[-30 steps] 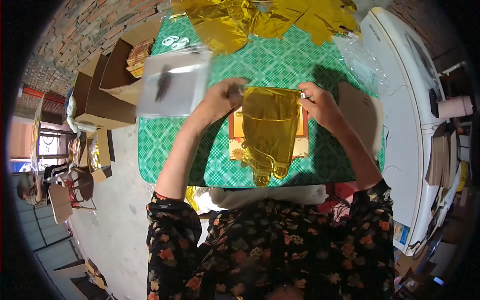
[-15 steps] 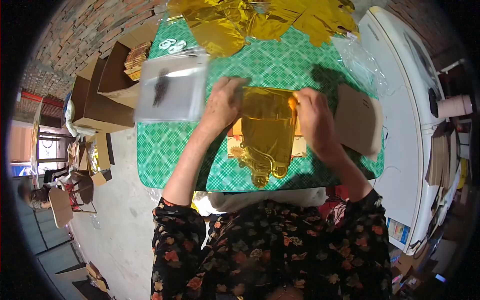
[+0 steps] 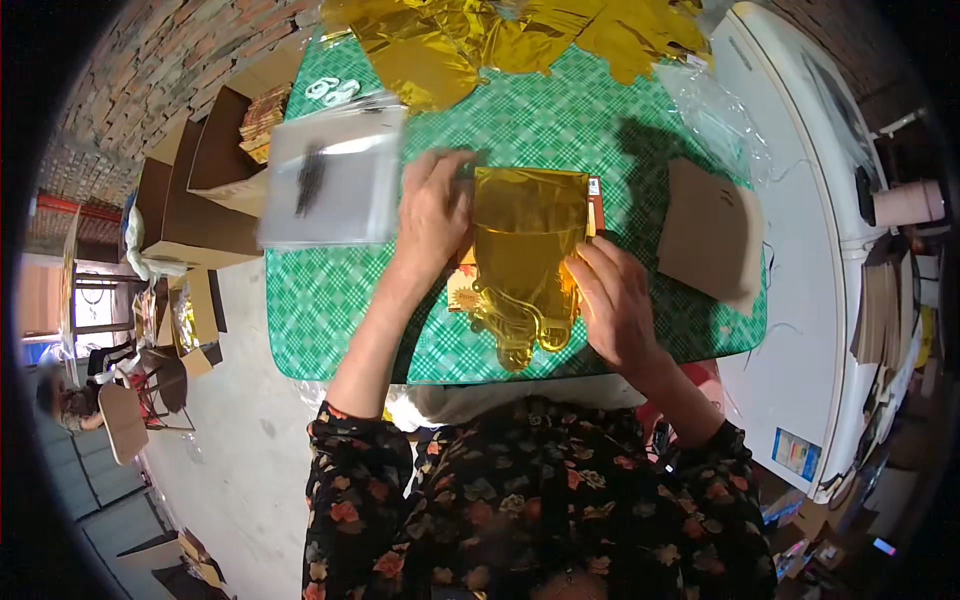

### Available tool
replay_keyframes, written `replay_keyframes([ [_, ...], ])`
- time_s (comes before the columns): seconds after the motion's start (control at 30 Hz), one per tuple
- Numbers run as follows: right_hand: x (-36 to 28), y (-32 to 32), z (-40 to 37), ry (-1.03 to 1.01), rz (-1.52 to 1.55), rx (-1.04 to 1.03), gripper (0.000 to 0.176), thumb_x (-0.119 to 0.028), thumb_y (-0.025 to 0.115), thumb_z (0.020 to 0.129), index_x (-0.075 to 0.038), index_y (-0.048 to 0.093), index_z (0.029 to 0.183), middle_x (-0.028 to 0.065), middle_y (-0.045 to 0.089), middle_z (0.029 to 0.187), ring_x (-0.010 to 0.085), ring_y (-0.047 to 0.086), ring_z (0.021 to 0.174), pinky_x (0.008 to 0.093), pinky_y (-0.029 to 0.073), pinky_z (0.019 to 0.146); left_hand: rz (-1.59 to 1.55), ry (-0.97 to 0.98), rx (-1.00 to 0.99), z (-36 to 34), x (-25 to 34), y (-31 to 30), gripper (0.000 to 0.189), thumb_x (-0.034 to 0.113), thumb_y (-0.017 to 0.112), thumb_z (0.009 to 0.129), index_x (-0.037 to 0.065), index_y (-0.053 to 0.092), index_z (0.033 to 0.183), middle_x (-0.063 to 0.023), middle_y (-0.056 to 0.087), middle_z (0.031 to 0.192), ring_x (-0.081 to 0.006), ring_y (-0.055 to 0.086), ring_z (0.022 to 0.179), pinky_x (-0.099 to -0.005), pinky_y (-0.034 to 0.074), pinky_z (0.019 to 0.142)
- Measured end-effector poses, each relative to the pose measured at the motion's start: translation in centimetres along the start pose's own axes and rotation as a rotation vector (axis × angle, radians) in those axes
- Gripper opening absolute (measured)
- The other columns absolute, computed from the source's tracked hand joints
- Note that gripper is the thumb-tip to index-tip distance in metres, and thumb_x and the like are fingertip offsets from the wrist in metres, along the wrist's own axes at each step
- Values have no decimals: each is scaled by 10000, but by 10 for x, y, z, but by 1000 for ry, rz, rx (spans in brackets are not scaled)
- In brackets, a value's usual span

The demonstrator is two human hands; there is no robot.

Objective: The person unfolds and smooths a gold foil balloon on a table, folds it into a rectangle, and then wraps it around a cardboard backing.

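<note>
A flat gold foil piece [image 3: 530, 215] lies on the green checked table [image 3: 335, 320], its rounded lobes toward me. Under it, parts of a printed card [image 3: 461, 290] show at the left and upper right. My left hand [image 3: 432, 212] is at the foil's upper left edge, its fingers curled; what they hold, if anything, is hidden. My right hand [image 3: 612, 300] has its fingers pressed together at the foil's right edge, where a small orange thing shows beside the fingertips.
Clear plastic bags [image 3: 345, 180] lie left, below white rings [image 3: 333, 91]. More gold foil [image 3: 440, 60] covers the far edge. A cardboard sheet [image 3: 710, 235] and clear plastic [image 3: 715, 115] are right. Open boxes [image 3: 205, 215] stand left; a person [image 3: 75, 405] sits far left.
My right hand has moved down along the foil's right edge from its upper corner. My left hand has shifted slightly left. The foil's upper part now lies flatter, and the view has shifted slightly.
</note>
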State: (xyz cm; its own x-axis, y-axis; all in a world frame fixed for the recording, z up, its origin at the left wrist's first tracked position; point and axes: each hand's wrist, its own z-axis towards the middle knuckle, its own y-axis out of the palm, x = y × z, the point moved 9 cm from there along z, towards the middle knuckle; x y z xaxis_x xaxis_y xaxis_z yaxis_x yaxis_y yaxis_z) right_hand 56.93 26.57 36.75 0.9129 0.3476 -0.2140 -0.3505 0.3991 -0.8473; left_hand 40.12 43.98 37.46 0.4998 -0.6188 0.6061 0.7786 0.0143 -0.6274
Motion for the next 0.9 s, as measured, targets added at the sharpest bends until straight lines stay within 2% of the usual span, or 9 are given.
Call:
replay_keyframes([
  [0.1,5,-1,0,-12,-58,-9,393,-9,671,872,5,650,1264,140,594,1333,308,529,1334,482,418,1103,11,109,24,-25,34,-17,307,5,688,884,-3,664,1190,-197,626,1168,-409,591,1117,-485,499,962],
  [0.17,12,-1,-4,3,-81,17,410,-5,669,873,1,631,1281,142,593,1335,310,528,1335,482,418,1101,38,200,-58,-57,62,-18,333,46,721,876,0,669,1202,-195,623,1261,-409,574,1246,-490,493,1037],
  [0.2,13,-1,-6,6,-117,10,442,-5,679,864,-6,609,1300,142,594,1333,317,529,1330,490,420,1096,16,212,-155,-77,65,-8,416,107,763,867,16,670,1262,-203,604,1366,-407,531,1353,-499,468,1110],
  [0.3,13,-1,-15,-6,-147,6,453,-7,691,854,-7,611,1299,134,592,1336,321,530,1323,502,422,1090,112,183,-321,-120,82,6,507,295,733,929,74,649,1378,-208,530,1506,-397,479,1431,-498,446,1159],
  [0.4,9,-2,-16,-8,-162,-19,457,-5,699,847,-9,613,1295,124,592,1332,323,532,1317,507,424,1085,164,127,-453,-142,89,13,647,405,713,914,103,591,1473,-182,434,1612,-373,379,1516,-508,368,1229],
  [0.53,8,0,-14,8,-208,-27,475,-16,728,824,-9,617,1286,123,596,1313,322,546,1278,503,433,1066,202,122,-487,-151,89,18,645,407,676,943,105,560,1501,-170,418,1624,-346,349,1535,-506,307,1258],
  [0.7,6,-1,-12,6,-247,-20,487,-33,759,798,-10,628,1266,112,612,1267,307,576,1200,494,449,1021,218,156,-503,-155,90,22,653,412,669,948,82,552,1500,-169,430,1616,-350,375,1521,-506,313,1254],
  [0.8,6,-1,-11,33,-253,4,457,-33,709,775,0,674,1230,94,639,1254,282,598,1178,466,452,1043,227,177,-501,-156,92,22,649,415,665,953,76,555,1495,-179,439,1607,-356,394,1508,-504,320,1250],
  [0.9,4,0,-8,25,-258,8,454,-34,746,800,0,651,1243,107,636,1226,291,598,1135,495,454,999,224,185,-493,-157,92,21,645,422,659,958,72,558,1490,-190,449,1595,-363,408,1497,-503,336,1242],
])
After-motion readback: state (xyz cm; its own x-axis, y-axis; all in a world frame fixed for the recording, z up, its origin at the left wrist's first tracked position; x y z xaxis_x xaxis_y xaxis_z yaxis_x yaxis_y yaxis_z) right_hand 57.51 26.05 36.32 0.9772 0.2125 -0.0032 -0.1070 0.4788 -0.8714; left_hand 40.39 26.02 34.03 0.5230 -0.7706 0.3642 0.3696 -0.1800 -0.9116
